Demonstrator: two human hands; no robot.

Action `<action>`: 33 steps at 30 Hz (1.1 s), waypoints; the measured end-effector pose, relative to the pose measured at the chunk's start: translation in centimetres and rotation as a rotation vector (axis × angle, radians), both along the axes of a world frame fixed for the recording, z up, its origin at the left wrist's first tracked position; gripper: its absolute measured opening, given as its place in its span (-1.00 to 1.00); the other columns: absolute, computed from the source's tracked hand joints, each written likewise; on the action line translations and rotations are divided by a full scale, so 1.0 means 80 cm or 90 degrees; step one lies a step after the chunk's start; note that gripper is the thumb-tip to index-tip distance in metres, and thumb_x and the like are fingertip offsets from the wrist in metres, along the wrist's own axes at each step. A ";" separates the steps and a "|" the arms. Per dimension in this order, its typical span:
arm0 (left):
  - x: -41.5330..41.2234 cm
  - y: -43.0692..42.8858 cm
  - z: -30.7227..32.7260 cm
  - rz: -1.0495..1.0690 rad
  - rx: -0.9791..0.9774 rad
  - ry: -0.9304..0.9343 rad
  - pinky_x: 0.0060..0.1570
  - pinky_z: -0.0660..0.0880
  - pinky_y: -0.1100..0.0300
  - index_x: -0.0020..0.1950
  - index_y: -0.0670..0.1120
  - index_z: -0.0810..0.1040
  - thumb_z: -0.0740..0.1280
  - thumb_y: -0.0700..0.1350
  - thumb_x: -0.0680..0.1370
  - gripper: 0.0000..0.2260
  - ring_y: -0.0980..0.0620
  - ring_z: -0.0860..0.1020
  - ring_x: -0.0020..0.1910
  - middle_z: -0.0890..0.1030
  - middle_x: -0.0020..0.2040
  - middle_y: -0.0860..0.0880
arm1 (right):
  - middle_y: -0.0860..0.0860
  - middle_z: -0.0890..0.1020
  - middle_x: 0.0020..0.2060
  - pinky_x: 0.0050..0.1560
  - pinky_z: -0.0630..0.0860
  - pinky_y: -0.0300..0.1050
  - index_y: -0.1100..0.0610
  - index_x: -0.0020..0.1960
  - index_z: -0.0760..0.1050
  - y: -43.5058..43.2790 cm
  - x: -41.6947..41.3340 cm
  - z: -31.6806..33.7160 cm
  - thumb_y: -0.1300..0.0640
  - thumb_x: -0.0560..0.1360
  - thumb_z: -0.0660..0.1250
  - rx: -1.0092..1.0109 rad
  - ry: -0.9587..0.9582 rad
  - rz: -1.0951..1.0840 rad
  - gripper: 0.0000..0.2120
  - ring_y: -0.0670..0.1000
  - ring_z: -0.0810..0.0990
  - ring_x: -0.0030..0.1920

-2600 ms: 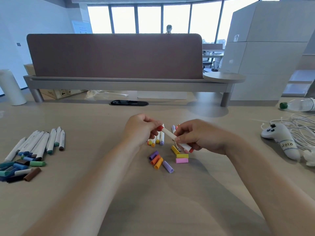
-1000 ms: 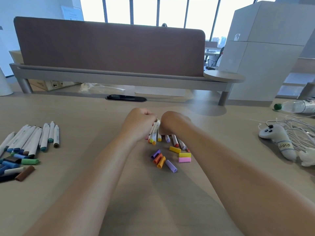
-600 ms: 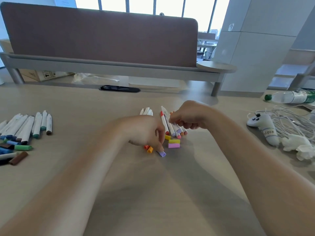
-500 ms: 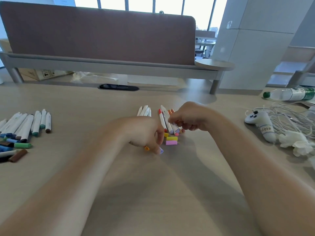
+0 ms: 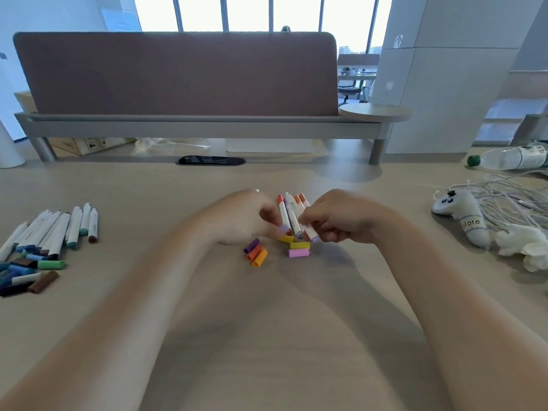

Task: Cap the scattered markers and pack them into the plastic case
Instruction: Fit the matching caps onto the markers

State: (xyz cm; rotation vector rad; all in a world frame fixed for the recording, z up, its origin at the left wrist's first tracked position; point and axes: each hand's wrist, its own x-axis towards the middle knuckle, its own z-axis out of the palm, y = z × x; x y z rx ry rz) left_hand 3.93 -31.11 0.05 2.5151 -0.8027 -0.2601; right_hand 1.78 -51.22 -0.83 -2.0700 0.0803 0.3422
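Head view, left grip (image 5: 240, 218) pinching lilac cap (image 5: 283, 229), right grip (image 5: 341, 216) clamped on marker (image 5: 308, 229), six loose caps (image 5: 299, 253).

1. The left hand (image 5: 246, 218) lifts off the table (image 5: 124, 185) and now pinches the lavender cap (image 5: 283, 229) (picked up from the table).
2. The purple and orange caps (image 5: 255, 252), covered before, show again.
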 end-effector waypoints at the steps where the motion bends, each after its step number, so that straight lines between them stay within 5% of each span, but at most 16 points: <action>1: 0.005 0.004 0.001 0.025 -0.066 0.018 -0.16 0.47 0.19 -0.07 -0.03 0.64 0.43 0.05 0.50 -0.84 0.07 0.57 -0.23 0.69 -0.20 0.06 | 0.07 0.50 -0.54 -0.47 0.16 -0.19 0.26 -0.27 0.49 -0.002 -0.001 0.001 0.26 0.52 0.31 0.013 0.001 0.012 -0.81 -0.04 0.31 -0.54; 6: 0.032 0.017 -0.014 0.172 -0.350 0.130 -0.25 0.42 0.11 -0.09 -0.07 0.68 0.45 -0.08 0.52 -0.93 0.05 0.42 -0.34 0.64 -0.29 0.05 | 0.11 0.48 -0.44 -0.54 0.15 -0.25 0.38 0.01 0.53 -0.008 0.005 -0.001 0.32 0.51 0.32 0.055 0.012 0.062 -0.87 -0.07 0.27 -0.55; 9: 0.040 0.019 -0.020 0.229 -0.436 0.179 -0.29 0.39 0.15 -0.08 -0.12 0.67 0.31 -0.22 0.60 -0.85 0.06 0.37 -0.36 0.58 -0.28 0.01 | 0.17 0.49 -0.34 -0.56 0.18 -0.27 0.37 0.00 0.60 -0.007 0.006 -0.002 0.31 0.49 0.37 0.041 0.024 0.077 -0.86 -0.05 0.28 -0.53; 18: 0.045 0.016 -0.028 0.246 -0.433 0.175 -0.30 0.39 0.14 -0.03 -0.17 0.66 0.27 -0.25 0.61 -0.84 0.03 0.37 -0.32 0.64 -0.33 0.06 | 0.10 0.47 -0.44 -0.55 0.17 -0.28 0.32 -0.03 0.63 -0.003 0.006 -0.002 0.28 0.50 0.40 0.026 0.033 0.093 -0.89 -0.04 0.27 -0.51; 24: 0.040 0.010 -0.027 0.251 -0.464 0.164 -0.32 0.39 0.11 0.02 -0.27 0.58 0.35 -0.26 0.55 -0.90 0.01 0.42 -0.33 0.69 -0.24 -0.10 | 0.20 0.52 -0.23 -0.51 0.22 -0.27 0.28 -0.02 0.64 0.001 0.007 -0.001 0.24 0.51 0.40 0.016 -0.007 0.073 -0.89 -0.05 0.27 -0.48; 30: 0.038 0.003 -0.030 0.279 -0.471 0.057 -0.24 0.48 0.08 -0.09 -0.23 0.64 0.32 -0.25 0.57 -0.88 0.01 0.49 -0.32 0.70 -0.25 -0.10 | 0.05 0.64 -0.34 -0.41 0.43 -0.28 0.24 -0.04 0.63 0.012 0.007 -0.001 0.19 0.56 0.38 -0.043 -0.114 0.063 -0.88 -0.05 0.50 -0.40; 33: 0.040 0.004 -0.027 0.267 -0.473 0.059 -0.18 0.52 0.03 -0.10 -0.21 0.65 0.29 -0.25 0.59 -0.84 -0.01 0.52 -0.28 0.70 -0.23 -0.11 | 0.13 0.68 -0.28 -0.37 0.50 -0.26 0.26 -0.02 0.63 0.018 0.008 0.000 0.17 0.57 0.37 -0.053 -0.133 0.043 -0.85 -0.01 0.57 -0.36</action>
